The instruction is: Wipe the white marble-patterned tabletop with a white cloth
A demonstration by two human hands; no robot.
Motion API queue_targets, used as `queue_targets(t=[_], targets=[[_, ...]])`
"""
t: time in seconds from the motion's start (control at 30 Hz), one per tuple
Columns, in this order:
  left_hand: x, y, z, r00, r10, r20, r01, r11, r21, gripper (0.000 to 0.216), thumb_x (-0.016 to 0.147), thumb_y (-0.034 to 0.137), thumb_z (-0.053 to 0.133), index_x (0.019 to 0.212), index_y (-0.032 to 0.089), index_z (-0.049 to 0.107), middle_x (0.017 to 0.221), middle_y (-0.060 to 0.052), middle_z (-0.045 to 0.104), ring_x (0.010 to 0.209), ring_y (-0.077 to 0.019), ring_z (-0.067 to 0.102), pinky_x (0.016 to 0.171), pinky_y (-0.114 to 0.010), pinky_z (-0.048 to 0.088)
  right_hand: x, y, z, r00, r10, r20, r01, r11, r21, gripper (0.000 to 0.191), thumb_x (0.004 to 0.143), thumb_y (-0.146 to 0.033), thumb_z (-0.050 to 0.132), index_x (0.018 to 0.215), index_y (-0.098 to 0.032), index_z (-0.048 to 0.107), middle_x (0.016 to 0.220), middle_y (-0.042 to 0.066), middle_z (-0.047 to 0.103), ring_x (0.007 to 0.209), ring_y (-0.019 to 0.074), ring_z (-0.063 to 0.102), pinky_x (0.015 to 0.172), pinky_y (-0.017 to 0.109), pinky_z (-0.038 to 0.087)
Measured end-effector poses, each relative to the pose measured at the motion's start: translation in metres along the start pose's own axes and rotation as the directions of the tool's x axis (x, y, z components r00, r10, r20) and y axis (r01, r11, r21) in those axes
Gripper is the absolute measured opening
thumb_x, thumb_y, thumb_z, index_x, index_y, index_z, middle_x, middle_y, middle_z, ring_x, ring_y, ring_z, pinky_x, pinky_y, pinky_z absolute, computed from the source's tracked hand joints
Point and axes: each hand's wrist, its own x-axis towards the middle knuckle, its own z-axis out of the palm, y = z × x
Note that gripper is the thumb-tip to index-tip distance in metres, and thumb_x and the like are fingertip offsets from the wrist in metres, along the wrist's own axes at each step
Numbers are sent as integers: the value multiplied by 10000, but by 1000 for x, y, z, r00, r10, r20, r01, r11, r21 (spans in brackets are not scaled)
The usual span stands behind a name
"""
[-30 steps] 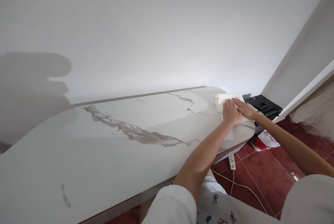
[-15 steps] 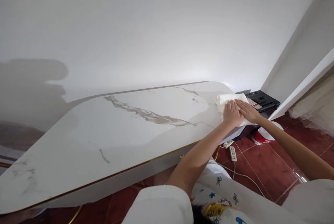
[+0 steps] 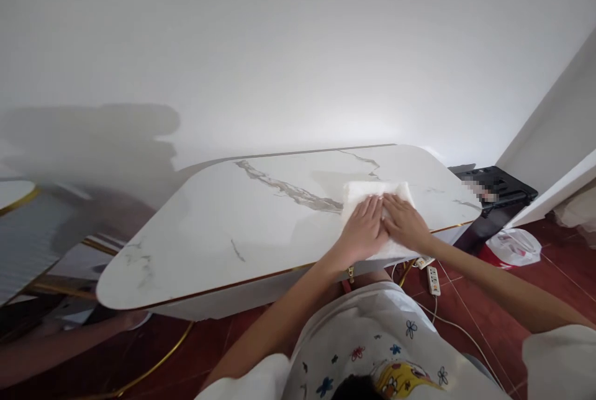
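Note:
A white cloth (image 3: 356, 189) lies spread on the white marble-patterned tabletop (image 3: 200, 238), toward its right half and near the front edge. My left hand (image 3: 365, 230) rests flat on the cloth with its fingers stretched out and pointing away from me. Beside it, my right hand (image 3: 404, 221) also presses flat on the cloth, fingers extended. The two hands touch or nearly touch at the thumbs. The part of the cloth beneath the palms is hidden.
A wall (image 3: 298, 64) runs along the table's back edge. Past the right end stands a black case-like object (image 3: 507, 186). A plastic bag (image 3: 514, 248), a power strip (image 3: 433, 281) and cables lie on the red tile floor. Another person's leg (image 3: 69, 344) shows at lower left.
Both hands have slid the cloth leftward, from the table's right end toward the middle. The view has shifted, bringing more of the left side and the other person's leg into sight.

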Motion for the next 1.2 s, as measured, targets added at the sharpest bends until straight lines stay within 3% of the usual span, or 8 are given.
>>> queue_targets(t=[0.13, 0.3, 0.37, 0.5, 0.63, 0.83, 0.97, 1.2], targets=[[-63, -59, -25, 1000, -21, 2, 21, 999, 39, 597, 893, 322, 304, 1431, 63, 298, 1494, -140, 313, 1402, -234, 220, 1143, -407, 223, 22, -82, 26, 999, -39, -15, 41, 981, 192, 572, 875, -312, 397, 1405, -99, 373, 1475, 156, 345, 1379, 326, 246, 1097, 554, 207], [-130, -125, -62, 984, -119, 132, 107, 990, 97, 631, 878, 341, 297, 1468, 124, 232, 1522, -89, 258, 1409, -222, 200, 1145, -406, 208, 54, -176, 48, 996, -90, 7, 82, 933, 351, 627, 863, -293, 397, 1439, -71, 292, 1490, 157, 317, 1391, 339, 194, 1113, 550, 151], [-152, -147, -72, 960, -244, 136, 223, 963, 154, 621, 879, 340, 286, 1470, 154, 240, 1526, -65, 252, 1416, -240, 172, 1139, -439, 193, 69, -209, 53, 991, -125, 40, 103, 927, 360, 627, 866, -265, 375, 1430, -7, 279, 1498, 185, 284, 1391, 352, 183, 1116, 537, 141], [-192, -187, -85, 869, -476, 132, 437, 865, 246, 601, 879, 321, 301, 1473, 245, 237, 1522, -2, 265, 1412, -270, 181, 1107, -496, 226, 95, -267, 64, 978, -193, 82, 145, 903, 405, 619, 871, -216, 341, 1425, 43, 248, 1507, 218, 231, 1394, 366, 154, 1098, 576, 116], [-225, -228, -92, 842, -527, 112, 493, 837, 236, 597, 871, 244, 264, 1468, 210, 249, 1521, -18, 272, 1407, -212, 205, 1108, -426, 249, 113, -314, 75, 969, -216, 123, 152, 906, 396, 637, 882, -224, 344, 1402, 124, 228, 1514, 258, 151, 1401, 373, 107, 1119, 530, 77], [-242, -268, -100, 846, -529, 62, 515, 843, 156, 570, 898, 253, 173, 1450, 168, 287, 1505, -36, 322, 1406, -164, 197, 1132, -393, 203, 140, -348, 92, 965, -232, 123, 168, 906, 389, 621, 909, -246, 302, 1409, 115, 229, 1512, 260, 156, 1406, 349, 114, 1124, 511, 62], [-225, -294, -98, 861, -507, 35, 498, 855, 142, 570, 886, 246, 176, 1426, 144, 327, 1506, -25, 320, 1395, -139, 221, 1147, -359, 183, 167, -347, 100, 970, -228, 80, 178, 900, 399, 614, 901, -236, 319, 1403, 112, 256, 1498, 267, 199, 1397, 362, 151, 1116, 530, 68], [-181, -359, -81, 837, -547, -9, 546, 834, 74, 546, 875, 222, 225, 1395, 157, 379, 1492, -27, 341, 1378, -120, 268, 1142, -373, 204, 225, -334, 121, 981, -193, -11, 180, 896, 407, 606, 890, -255, 345, 1385, 92, 312, 1480, 238, 286, 1380, 367, 204, 1100, 537, 118]])
